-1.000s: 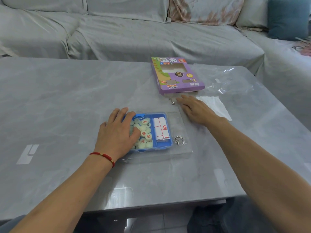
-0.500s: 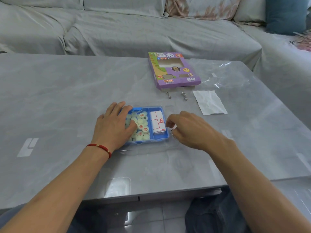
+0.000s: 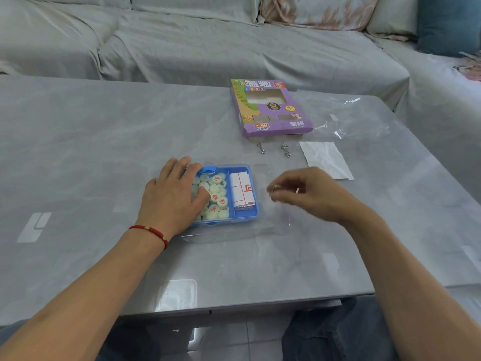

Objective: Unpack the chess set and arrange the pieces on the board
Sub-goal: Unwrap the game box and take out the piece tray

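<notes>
Round pale chess pieces (image 3: 217,196) fill the left part of a blue tray (image 3: 253,194) near the middle of the grey table (image 3: 78,142); a folded paper board (image 3: 242,190) sits in the right part. The left hand (image 3: 173,196) lies flat and spread over the tray's left side, hiding some pieces. The right hand (image 3: 309,195) floats just right of the tray, fingers curled, pinching what may be a small metal ring. Farther back lie a purple box (image 3: 270,108), two metal hooks (image 3: 273,148), white paper (image 3: 325,158) and clear wrap (image 3: 356,115).
</notes>
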Demonstrator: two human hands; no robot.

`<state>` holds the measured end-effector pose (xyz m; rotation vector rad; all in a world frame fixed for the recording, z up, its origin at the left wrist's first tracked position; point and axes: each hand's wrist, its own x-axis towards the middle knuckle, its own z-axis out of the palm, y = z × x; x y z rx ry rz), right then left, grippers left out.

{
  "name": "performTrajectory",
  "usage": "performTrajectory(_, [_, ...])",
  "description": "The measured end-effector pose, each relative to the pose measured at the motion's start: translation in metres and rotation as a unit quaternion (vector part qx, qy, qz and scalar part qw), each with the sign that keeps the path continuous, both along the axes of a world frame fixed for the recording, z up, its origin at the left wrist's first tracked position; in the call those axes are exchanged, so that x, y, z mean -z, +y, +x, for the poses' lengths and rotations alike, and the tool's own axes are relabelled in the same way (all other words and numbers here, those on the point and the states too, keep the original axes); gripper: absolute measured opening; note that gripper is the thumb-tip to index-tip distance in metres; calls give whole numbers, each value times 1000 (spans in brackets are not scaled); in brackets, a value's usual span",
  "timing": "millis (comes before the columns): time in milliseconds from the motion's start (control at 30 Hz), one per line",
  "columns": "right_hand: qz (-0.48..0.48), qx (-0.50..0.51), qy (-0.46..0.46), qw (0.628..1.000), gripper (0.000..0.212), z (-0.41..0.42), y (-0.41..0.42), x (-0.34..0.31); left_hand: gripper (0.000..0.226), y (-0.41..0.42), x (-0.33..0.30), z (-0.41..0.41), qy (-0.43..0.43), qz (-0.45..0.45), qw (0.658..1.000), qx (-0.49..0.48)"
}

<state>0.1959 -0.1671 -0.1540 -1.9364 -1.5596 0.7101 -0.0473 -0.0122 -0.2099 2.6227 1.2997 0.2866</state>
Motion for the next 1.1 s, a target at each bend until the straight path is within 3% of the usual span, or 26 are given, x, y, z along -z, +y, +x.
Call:
performTrajectory(67, [67, 116, 67, 989, 7, 14, 16, 1, 55, -1, -1, 1, 1, -3, 1000, -1])
performTrajectory(167, [93, 240, -19, 966, 8, 42, 61, 12, 54, -1, -1, -1, -6, 2, 1000, -1])
performTrajectory(267, [31, 208, -146, 967, 10, 56, 104, 29, 54, -1, -2, -3, -4, -3, 1000, -1])
performTrajectory(400, [-10, 222, -220, 950, 17, 56, 122, 44, 55, -1, -4, -3, -14, -19, 1000, -1])
performTrajectory(533, [11, 213, -208, 955, 30, 43, 103, 30, 55, 2, -8, -5, -59, -57, 997, -4])
performTrajectory(700, [91, 167, -152, 970, 22, -21, 50, 1, 49, 5, -17, -16, -140, -48, 986, -76])
performTrajectory(833, [58, 80, -168, 981, 27, -65, 40, 12, 40, -1, -17, -30, -134, -76, 973, -169])
performTrajectory(900, [39, 17, -219, 975, 37, -77, 57, 20, 18, -1, -17, -36, -133, -109, 964, -201])
performTrajectory(1100, [-86, -21, -303, 949, 66, -98, 110, 14, 28, 9, -14, -42, -156, -152, 952, -215])
